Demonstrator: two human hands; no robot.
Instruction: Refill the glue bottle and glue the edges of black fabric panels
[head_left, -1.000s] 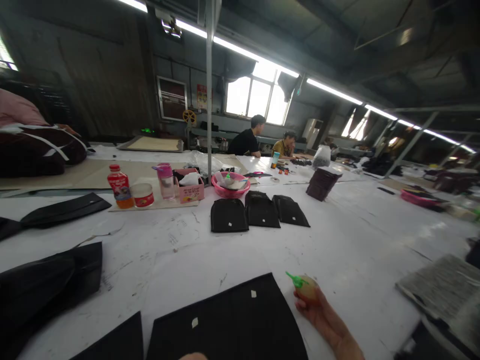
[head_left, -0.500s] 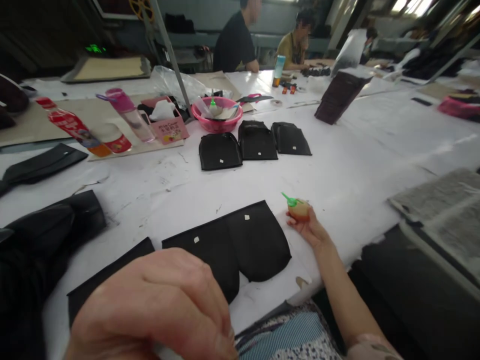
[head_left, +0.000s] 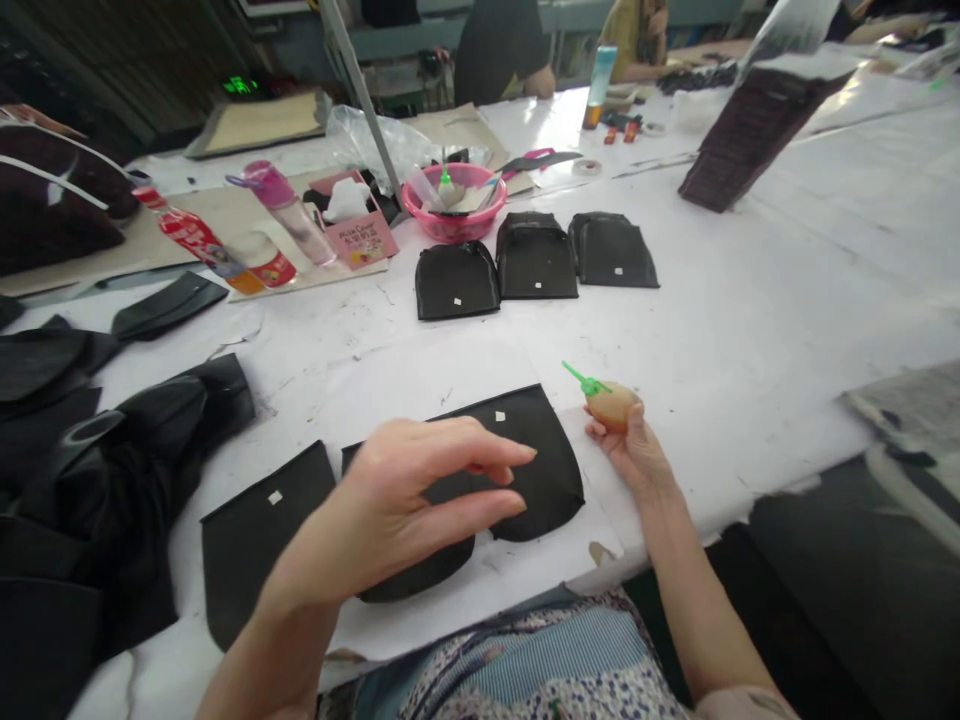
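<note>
White tabletop: right hand grip clamped on glue bottle; left hand fingers apart above black panel.

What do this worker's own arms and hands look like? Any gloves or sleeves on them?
Both are bare: no gloves, rings or watch show on the left hand or the right hand. No sleeves reach the forearms. Below them shows a garment with blue stripes and a small floral print.
</note>
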